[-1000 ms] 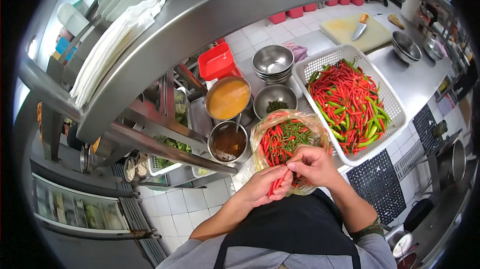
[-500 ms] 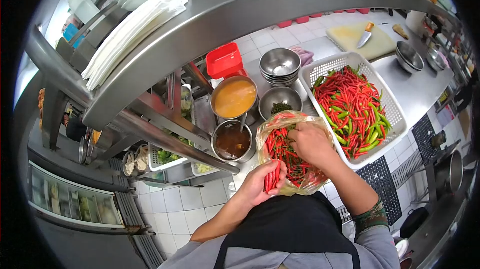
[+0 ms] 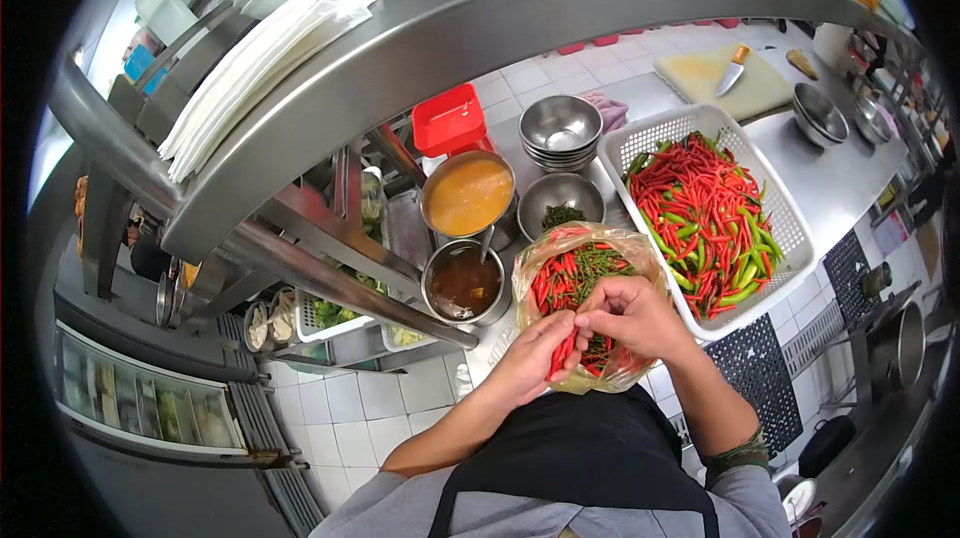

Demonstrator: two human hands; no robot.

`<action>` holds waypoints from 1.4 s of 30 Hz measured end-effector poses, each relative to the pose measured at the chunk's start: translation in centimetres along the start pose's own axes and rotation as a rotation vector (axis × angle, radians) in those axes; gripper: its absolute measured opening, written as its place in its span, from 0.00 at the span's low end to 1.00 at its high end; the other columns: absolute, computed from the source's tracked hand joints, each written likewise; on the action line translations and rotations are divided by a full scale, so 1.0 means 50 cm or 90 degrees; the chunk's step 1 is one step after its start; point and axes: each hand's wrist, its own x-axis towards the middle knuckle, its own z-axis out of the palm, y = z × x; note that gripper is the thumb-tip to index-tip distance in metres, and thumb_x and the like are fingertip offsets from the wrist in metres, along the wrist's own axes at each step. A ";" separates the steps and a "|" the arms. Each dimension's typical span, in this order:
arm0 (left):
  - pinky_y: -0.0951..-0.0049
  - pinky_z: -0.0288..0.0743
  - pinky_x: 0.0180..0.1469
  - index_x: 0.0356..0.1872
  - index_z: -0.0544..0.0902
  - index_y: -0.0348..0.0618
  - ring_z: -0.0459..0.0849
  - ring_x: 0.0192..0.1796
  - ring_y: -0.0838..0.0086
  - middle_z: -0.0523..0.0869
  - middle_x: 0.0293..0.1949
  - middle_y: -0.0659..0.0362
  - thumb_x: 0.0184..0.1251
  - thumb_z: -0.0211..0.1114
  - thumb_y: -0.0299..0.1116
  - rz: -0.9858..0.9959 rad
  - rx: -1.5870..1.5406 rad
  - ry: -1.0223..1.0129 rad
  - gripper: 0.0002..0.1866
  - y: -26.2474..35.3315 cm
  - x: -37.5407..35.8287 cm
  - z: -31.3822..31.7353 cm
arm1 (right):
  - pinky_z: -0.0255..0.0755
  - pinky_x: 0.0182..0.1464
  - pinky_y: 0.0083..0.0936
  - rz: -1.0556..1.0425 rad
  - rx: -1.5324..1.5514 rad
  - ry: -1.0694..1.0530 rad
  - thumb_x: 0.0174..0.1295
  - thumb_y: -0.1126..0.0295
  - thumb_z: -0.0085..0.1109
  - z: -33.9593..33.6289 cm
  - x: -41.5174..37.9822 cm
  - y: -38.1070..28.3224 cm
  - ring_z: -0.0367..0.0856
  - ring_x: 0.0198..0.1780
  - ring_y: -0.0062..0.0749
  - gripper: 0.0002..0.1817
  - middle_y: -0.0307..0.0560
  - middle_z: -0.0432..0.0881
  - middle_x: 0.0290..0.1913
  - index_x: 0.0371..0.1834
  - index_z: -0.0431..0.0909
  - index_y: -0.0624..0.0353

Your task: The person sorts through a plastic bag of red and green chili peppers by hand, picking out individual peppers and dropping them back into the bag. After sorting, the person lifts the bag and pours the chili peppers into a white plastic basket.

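Observation:
A clear plastic bag full of red chillies with green stems stands open in front of my apron. My left hand is curled round a few red chillies at the bag's near left side. My right hand is above the bag, its thumb and fingertips pinched together against my left fingertips; whatever is between them is too small to tell. Right of the bag, a white perforated basket holds a heap of red and green chillies.
Beyond the bag are a steel bowl with dark green bits and stacked bowls. Left stand pots of orange and brown liquid. A knife lies on a cutting board. A steel shelf spans above.
My right hand has come up out of the bag and moved to meet my left hand. My left hand has shifted slightly right, still holding red chillies.

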 end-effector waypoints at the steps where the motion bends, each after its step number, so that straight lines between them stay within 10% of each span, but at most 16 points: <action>1: 0.82 0.59 0.22 0.44 0.76 0.43 0.71 0.27 0.83 0.75 0.32 0.64 0.82 0.51 0.42 -0.013 -0.032 -0.008 0.13 -0.001 -0.001 0.002 | 0.74 0.35 0.22 -0.030 -0.116 0.051 0.60 0.74 0.69 0.008 -0.005 -0.006 0.81 0.32 0.20 0.08 0.43 0.84 0.32 0.29 0.79 0.64; 6: 0.82 0.57 0.21 0.40 0.72 0.46 0.65 0.24 0.81 0.71 0.30 0.64 0.82 0.50 0.42 -0.051 -0.131 0.050 0.12 0.010 0.002 0.001 | 0.72 0.32 0.35 -0.388 -0.572 0.213 0.53 0.78 0.67 0.048 -0.003 0.025 0.78 0.29 0.46 0.04 0.51 0.77 0.28 0.29 0.80 0.63; 11: 0.81 0.57 0.21 0.42 0.73 0.45 0.68 0.25 0.80 0.73 0.31 0.63 0.81 0.50 0.42 0.016 -0.087 0.030 0.12 0.006 -0.014 -0.009 | 0.73 0.49 0.44 -0.185 -0.648 0.228 0.52 0.76 0.67 -0.003 0.023 0.000 0.80 0.43 0.51 0.11 0.50 0.80 0.39 0.39 0.83 0.61; 22: 0.84 0.61 0.22 0.43 0.75 0.45 0.72 0.27 0.83 0.78 0.34 0.63 0.80 0.54 0.39 0.077 -0.128 -0.006 0.09 0.017 -0.044 -0.039 | 0.77 0.40 0.44 -0.124 -0.816 0.124 0.56 0.67 0.64 -0.004 0.084 0.008 0.84 0.37 0.51 0.07 0.53 0.82 0.33 0.34 0.81 0.56; 30: 0.84 0.61 0.22 0.42 0.77 0.47 0.73 0.27 0.86 0.79 0.33 0.66 0.78 0.58 0.40 0.044 -0.027 0.036 0.09 0.019 -0.016 -0.046 | 0.77 0.40 0.41 -0.183 -0.550 -0.169 0.59 0.66 0.64 -0.008 -0.018 -0.082 0.84 0.35 0.50 0.06 0.47 0.85 0.35 0.35 0.84 0.54; 42: 0.83 0.57 0.20 0.41 0.74 0.48 0.69 0.26 0.83 0.73 0.30 0.65 0.80 0.53 0.45 -0.113 -0.091 0.007 0.12 -0.007 -0.012 0.000 | 0.75 0.41 0.43 -0.229 -0.696 0.156 0.55 0.75 0.60 0.043 -0.006 0.016 0.81 0.39 0.49 0.02 0.52 0.78 0.31 0.31 0.81 0.60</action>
